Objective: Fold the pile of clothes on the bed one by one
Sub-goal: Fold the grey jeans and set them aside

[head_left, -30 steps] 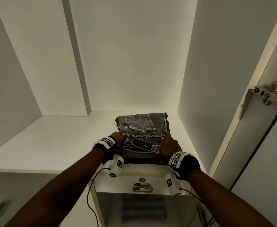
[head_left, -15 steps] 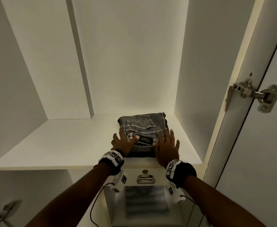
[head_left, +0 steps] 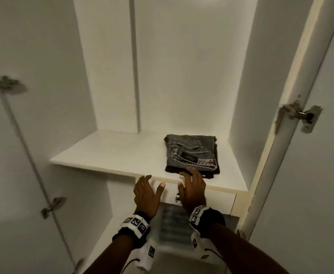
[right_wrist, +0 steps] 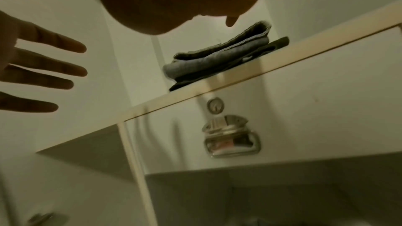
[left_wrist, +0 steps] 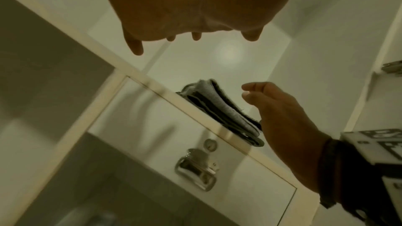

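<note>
Folded grey jeans (head_left: 191, 153) lie stacked on a dark folded garment (head_left: 211, 174) on the right part of a white wardrobe shelf (head_left: 110, 153). The same jeans (left_wrist: 219, 107) show edge-on from below in the left wrist view, and the jeans (right_wrist: 217, 59) likewise in the right wrist view. My left hand (head_left: 147, 191) hangs in front of the shelf edge, fingers spread, holding nothing. My right hand (head_left: 191, 186) is open too, its fingertips just in front of the stack's near edge; whether they touch it I cannot tell.
Under the shelf is a white drawer front (right_wrist: 304, 109) with a metal handle (right_wrist: 230, 142) and a round lock (right_wrist: 215, 106). Wardrobe side walls (head_left: 245, 76) close in the shelf. Open doors with metal hinges (head_left: 300, 115) stand at both sides.
Both hands have let go of the jeans and drawn back off the shelf toward me. The stack stays where it was set. The head view has pulled back and tilted.
</note>
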